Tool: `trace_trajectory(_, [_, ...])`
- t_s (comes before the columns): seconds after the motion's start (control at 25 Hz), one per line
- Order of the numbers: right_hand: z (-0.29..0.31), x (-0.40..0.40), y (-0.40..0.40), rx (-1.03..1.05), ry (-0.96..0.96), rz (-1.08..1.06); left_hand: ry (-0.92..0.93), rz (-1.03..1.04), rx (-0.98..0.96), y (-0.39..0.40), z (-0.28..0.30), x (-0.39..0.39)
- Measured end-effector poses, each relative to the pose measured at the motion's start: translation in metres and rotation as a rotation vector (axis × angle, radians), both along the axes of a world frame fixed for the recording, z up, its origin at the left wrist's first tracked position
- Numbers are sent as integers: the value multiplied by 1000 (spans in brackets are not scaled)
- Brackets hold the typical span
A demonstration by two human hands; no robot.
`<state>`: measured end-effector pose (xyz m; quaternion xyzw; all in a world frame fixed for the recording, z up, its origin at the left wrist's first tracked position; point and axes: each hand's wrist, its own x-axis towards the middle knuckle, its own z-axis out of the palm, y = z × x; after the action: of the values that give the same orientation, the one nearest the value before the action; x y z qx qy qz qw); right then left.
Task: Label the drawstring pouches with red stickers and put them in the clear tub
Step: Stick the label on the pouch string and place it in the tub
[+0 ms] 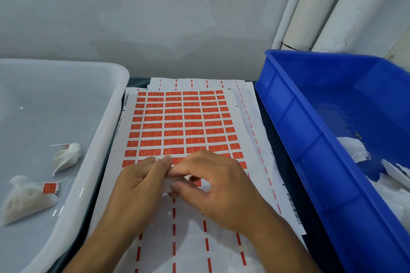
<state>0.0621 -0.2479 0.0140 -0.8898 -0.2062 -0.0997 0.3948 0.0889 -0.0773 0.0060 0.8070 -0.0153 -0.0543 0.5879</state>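
Pinching a small white pouch (170, 184) between curled fingers, both hands, left (142, 180) and right (213, 186), hide most of it.

My single view comes from a head-worn, wide-angle camera — it looks forward and steeply down onto the sticker sheet (184, 126), which fills the centre of the frame. I see both forearms enter from the bottom edge, the left hand (142, 177) and right hand (213, 182) close beneath the lens. The clear tub (104, 131) is cut off at the left border, the blue crate (310, 131) at the right. Beyond them a pale wall (155, 6) closes the view — straight lines bow near the margins.
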Motion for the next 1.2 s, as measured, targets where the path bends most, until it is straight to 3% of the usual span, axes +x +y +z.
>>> trace_trajectory(0.16, [1, -1, -3, -78, 6, 12, 29, 35, -42, 0, 2, 1])
trace_trajectory(0.44, [1, 1, -8, -8, 26, 35, -38, -72, -93, 3, 14, -5])
trace_trajectory(0.68, [-2, -1, -11, -91, 9, -55, -8, -151, -25, 6, 11, -5])
trace_trajectory(1.0, [8, -1, -6, 220, -41, -145, -139, -384, -116, 7, 15, -6])
trace_trajectory(1.2, [13, -4, -1, 402, 42, -154, -195, -291, -179, 0, 18, -10])
